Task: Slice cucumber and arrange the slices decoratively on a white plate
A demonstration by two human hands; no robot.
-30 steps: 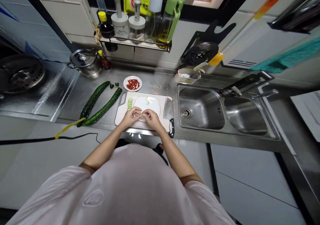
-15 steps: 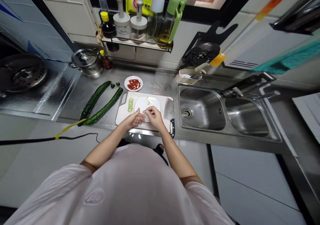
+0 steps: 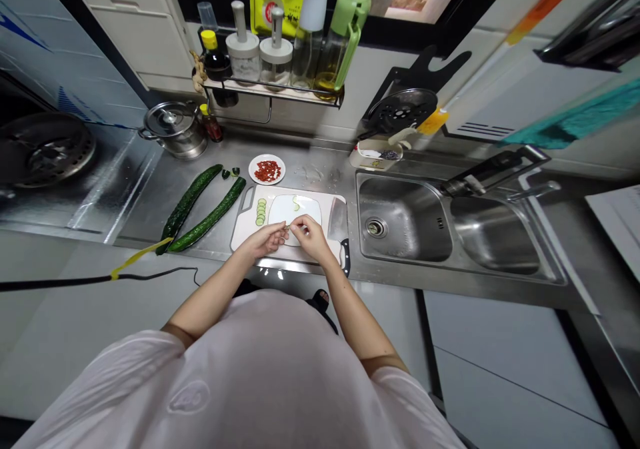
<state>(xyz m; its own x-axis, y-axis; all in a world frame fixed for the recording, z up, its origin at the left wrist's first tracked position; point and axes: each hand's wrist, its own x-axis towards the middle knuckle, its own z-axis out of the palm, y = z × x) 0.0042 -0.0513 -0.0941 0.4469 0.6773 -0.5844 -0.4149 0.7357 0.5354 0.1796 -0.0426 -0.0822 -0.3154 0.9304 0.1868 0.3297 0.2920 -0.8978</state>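
My left hand and my right hand meet over the front part of a white square plate. Both are closed at the fingertips around a small thin cucumber slice, mostly hidden by the fingers. On the plate's far side lie curved pale-green cucumber slices. The plate rests on a white cutting board. A row of overlapping cucumber slices lies on the board, left of the plate. Along its right side is a kitchen knife, its black handle toward me.
Two whole cucumbers and cut ends lie to the left. Behind the board stands a small plate of chopped red pieces. A double sink is on the right, a lidded pot at back left. A bottle rack hangs above.
My left hand's fingertips have come up to the slice that my right hand was pinching, and the hands are closer together. The things on the counter have stayed put.
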